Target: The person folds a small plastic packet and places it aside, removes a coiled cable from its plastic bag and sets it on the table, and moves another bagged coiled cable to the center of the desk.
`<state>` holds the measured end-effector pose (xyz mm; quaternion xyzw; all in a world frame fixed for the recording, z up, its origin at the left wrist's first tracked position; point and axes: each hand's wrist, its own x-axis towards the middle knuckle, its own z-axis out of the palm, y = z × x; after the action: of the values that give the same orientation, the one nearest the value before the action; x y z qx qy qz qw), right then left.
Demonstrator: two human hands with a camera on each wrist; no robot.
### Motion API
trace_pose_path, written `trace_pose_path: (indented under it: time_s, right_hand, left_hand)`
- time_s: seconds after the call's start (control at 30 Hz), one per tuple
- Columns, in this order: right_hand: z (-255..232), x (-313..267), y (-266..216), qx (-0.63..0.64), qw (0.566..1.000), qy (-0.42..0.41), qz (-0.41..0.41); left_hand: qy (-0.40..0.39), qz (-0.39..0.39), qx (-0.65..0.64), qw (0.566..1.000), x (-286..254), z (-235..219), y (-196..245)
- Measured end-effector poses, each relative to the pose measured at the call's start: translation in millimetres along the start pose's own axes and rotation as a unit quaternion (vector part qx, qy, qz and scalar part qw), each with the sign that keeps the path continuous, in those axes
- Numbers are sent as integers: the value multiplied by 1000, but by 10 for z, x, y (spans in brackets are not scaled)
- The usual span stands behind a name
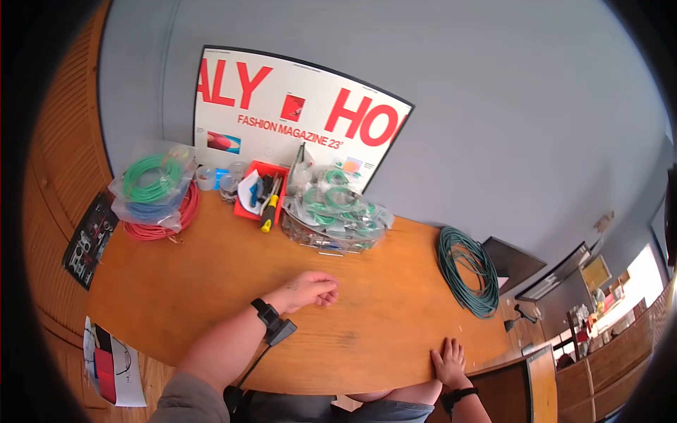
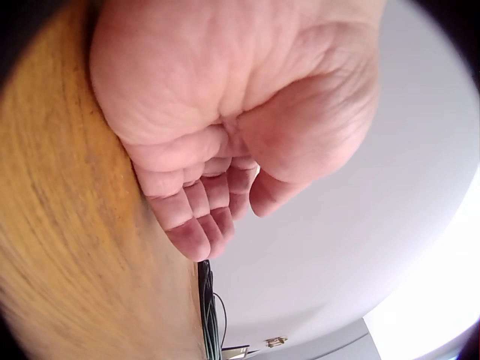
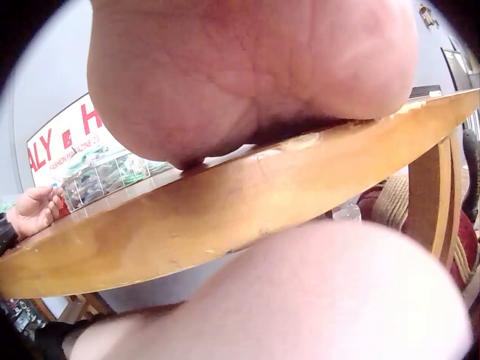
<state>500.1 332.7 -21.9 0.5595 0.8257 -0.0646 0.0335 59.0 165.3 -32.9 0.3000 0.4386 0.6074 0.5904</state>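
My left hand (image 1: 307,291) rests on its little-finger side on the wooden table (image 1: 395,338), fingers loosely bent. In the left wrist view its palm faces the camera and holds nothing. Flat near the table's right front edge lies my right hand (image 1: 449,362), fingers spread. Seen from the right wrist, the heel of that hand sits on the table rim (image 3: 187,225) and its fingers are hidden. Beyond the left hand stands a wire basket (image 1: 331,243) full of bagged green cable coils (image 1: 338,201). A dark green cable coil (image 1: 467,271) lies at the table's right side.
Bagged green cable (image 1: 151,178) sits atop blue and red coils (image 1: 187,211) at back left. A red bin (image 1: 247,210) holds tools, including a yellow-and-black handled one (image 1: 269,215). Behind leans a magazine poster (image 1: 296,106). A monitor (image 1: 511,261) stands beyond the right edge.
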Motion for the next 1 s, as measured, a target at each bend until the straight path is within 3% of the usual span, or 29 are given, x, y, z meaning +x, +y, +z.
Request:
trace_pose_path:
  time_s: [0.1, 0.2, 0.4, 0.57, 0.63, 0.67, 0.7, 0.77, 0.83, 0.9, 0.93, 1.0]
  right_hand:
    - [-63, -106, -154, 3, 1000, -13, 5]
    - [31, -67, -54, 23, 998, 54, -11]
    - [96, -85, -42, 6, 995, 101, -20]
    - [13, -109, -113, 7, 998, 68, -5]
    - [247, -39, 104, -42, 987, 149, -44]
    - [206, -9, 167, -217, 914, 255, -229]
    - [216, -5, 202, -220, 912, 251, -237]
    - [20, -113, -74, -19, 992, 108, -61]
    - [99, -95, 52, -52, 988, 117, -86]
    - [264, -19, 266, -142, 958, 177, -177]
    - [119, -80, 42, -84, 978, 150, -116]
    - [40, -105, -40, -72, 983, 138, -99]
  left_hand:
    - [-3, 4, 30, 1000, 38, -49, 34]
    - [3, 6, 26, 1000, 15, -33, -87]
    - [0, -11, 1, 1000, 18, -31, 10]
    - [11, -6, 20, 1000, 10, -17, 44]
    - [-2, -9, 26, 1000, 3, -6, 41]
    - [-6, -14, 30, 999, 7, -10, 44]
    - [0, -14, 22, 1000, -7, -2, 56]
    - [-10, -30, 40, 999, -9, 0, 118]
    - [-18, -25, 32, 999, 41, -26, 65]
    - [-10, -23, 24, 999, 13, -44, 10]
    - [-21, -22, 25, 999, 19, -48, 33]
    - [-23, -16, 29, 999, 3, -34, 66]
